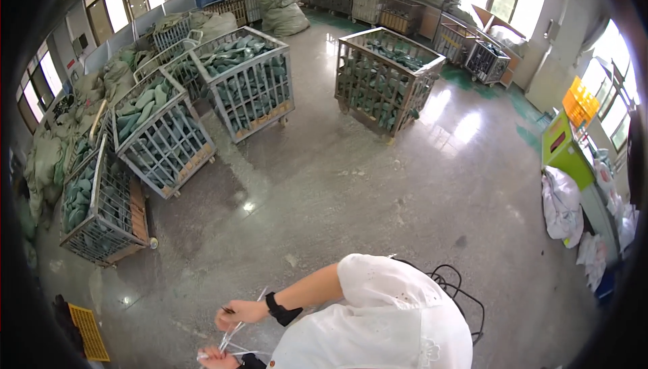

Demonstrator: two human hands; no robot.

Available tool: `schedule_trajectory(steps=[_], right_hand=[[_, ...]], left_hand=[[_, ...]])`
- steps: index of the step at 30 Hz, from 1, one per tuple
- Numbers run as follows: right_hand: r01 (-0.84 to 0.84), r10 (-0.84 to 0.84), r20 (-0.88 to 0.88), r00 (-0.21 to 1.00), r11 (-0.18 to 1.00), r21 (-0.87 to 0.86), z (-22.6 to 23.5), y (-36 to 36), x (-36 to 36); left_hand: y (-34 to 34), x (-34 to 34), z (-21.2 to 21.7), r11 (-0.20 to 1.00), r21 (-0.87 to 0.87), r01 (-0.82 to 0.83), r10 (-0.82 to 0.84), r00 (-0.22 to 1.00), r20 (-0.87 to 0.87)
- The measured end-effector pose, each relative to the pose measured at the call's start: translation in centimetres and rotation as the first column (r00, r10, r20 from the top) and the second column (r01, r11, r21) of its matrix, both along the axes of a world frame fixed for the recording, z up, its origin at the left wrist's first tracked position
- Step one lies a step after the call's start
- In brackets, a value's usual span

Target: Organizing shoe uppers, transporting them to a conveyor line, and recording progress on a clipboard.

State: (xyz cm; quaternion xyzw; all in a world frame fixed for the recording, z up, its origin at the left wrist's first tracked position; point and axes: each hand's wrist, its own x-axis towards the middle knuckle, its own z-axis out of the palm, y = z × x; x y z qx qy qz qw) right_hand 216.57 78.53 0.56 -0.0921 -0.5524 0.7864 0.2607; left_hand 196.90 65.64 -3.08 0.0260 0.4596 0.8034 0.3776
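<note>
My right hand (pixel 239 313), a black band on its wrist, pinches the upper part of a thin pale strip (pixel 236 332), with a small dark object at its fingertips. Just below it, at the picture's lower edge, my left hand (pixel 214 357) grips the lower end of the same strip. The strip runs slanted between the two hands, and loose ends stick out beyond them. My white sleeve and shirt (pixel 385 322) fill the lower middle.
Several wire cage carts full of green pieces stand on the grey floor: (pixel 162 133), (pixel 250 82), (pixel 385 78), (pixel 98 210). Stuffed sacks (pixel 280 8) lie at the back. A yellow crate (pixel 89 332), black cables (pixel 462 288), white bags (pixel 561 203) and a green machine (pixel 563 146) are nearby.
</note>
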Motion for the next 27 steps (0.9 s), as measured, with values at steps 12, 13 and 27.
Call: schedule_trajectory(steps=[12, 13, 27], right_hand=[[-0.378, 0.457, 0.421, 0.784, 0.888, -0.261, 0.6, 7.4, -34.1], [-0.391, 0.491, 0.430, 0.758, 0.869, -0.304, 0.5, 7.1, -37.0], [-0.537, 0.536, 0.489, 0.688, 0.829, -0.152, 0.3, 16.9, -82.5]], left_hand=[[11.4, -26.3, 5.3, 0.973, 0.162, -0.162, 0.151, 0.985, 0.081], [11.7, -29.6, 5.2, 0.951, 0.276, -0.138, 0.125, 0.990, 0.061], [11.6, -70.9, 3.4, 0.951, -0.307, 0.026, -0.089, 0.977, -0.192]])
